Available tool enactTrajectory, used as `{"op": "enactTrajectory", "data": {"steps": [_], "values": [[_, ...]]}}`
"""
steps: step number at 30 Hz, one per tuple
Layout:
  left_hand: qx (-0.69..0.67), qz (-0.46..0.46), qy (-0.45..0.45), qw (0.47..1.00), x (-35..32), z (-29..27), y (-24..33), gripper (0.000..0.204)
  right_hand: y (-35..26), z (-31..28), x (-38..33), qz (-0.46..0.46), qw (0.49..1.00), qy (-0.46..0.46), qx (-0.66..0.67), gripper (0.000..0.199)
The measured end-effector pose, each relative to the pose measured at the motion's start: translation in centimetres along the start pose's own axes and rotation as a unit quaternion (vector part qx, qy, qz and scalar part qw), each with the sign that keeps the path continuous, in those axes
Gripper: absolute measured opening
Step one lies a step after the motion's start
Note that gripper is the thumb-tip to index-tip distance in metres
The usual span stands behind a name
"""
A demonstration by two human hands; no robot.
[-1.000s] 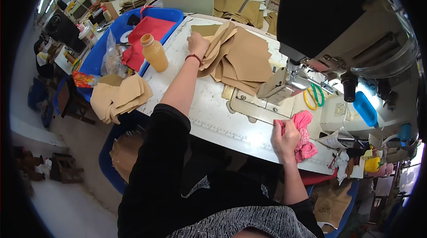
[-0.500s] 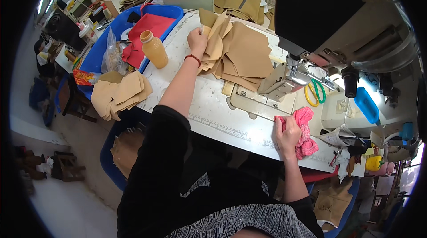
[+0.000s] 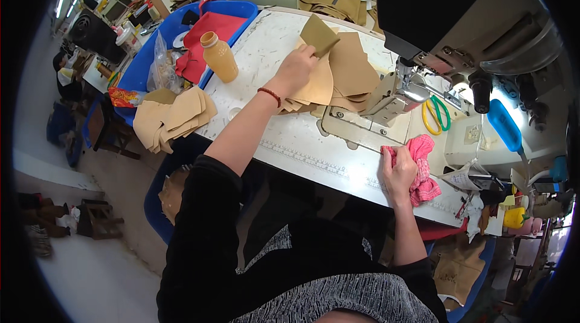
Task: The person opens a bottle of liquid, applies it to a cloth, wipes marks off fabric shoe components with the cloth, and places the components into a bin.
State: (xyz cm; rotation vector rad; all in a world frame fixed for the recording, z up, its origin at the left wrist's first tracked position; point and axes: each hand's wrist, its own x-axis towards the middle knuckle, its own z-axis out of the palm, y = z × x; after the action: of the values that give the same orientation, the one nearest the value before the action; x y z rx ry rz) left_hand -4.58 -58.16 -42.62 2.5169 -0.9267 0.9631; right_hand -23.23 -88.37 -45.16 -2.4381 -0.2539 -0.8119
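Over the stack of tan leather-like cut pieces on the white sewing table, my left hand has its fingers closed at the pieces' edge. Just beyond those fingertips an olive-brown piece sticks up. The fingertips are partly hidden by the hand, so how many pieces they hold does not show. Near the table's front edge, my right hand is closed on a crumpled pink cloth. The sewing machine head stands to the right of the stack.
An orange-tinted bottle stands left of the stack. Behind it, a blue tray holds red material and plastic bags. More tan pieces lie at the table's left end. Yellow and green-handled scissors rest beside the machine.
My left hand has moved right over the stack, and the fanned pieces beside it now lie flatter. The right hand keeps its hold on the pink cloth. The whole view has shifted slightly.
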Motion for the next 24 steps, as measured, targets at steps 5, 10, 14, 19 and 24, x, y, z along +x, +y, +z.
{"op": "enactTrajectory", "data": {"steps": [5,10,14,19,24], "values": [[0.031,-0.011,-0.132,0.991,0.1,0.4,0.4,0.009,0.1,0.0,-0.1,-0.004,1.000,0.000,0.003,0.011],[0.179,-0.051,-0.173,0.967,-0.3,1.8,5.3,0.020,0.2,0.2,-0.1,0.002,0.999,0.019,0.031,0.011],[0.262,-0.067,-0.108,0.957,-1.1,3.4,6.6,0.028,0.7,0.4,-0.3,0.003,0.999,0.024,0.043,0.012],[0.311,-0.067,-0.081,0.945,-1.7,3.5,7.4,0.028,0.4,0.3,-0.4,0.004,1.000,0.004,0.025,0.011],[0.213,-0.096,-0.122,0.965,-1.7,2.5,6.8,0.027,0.2,0.5,-0.2,-0.005,1.000,0.003,0.026,0.010]]}}
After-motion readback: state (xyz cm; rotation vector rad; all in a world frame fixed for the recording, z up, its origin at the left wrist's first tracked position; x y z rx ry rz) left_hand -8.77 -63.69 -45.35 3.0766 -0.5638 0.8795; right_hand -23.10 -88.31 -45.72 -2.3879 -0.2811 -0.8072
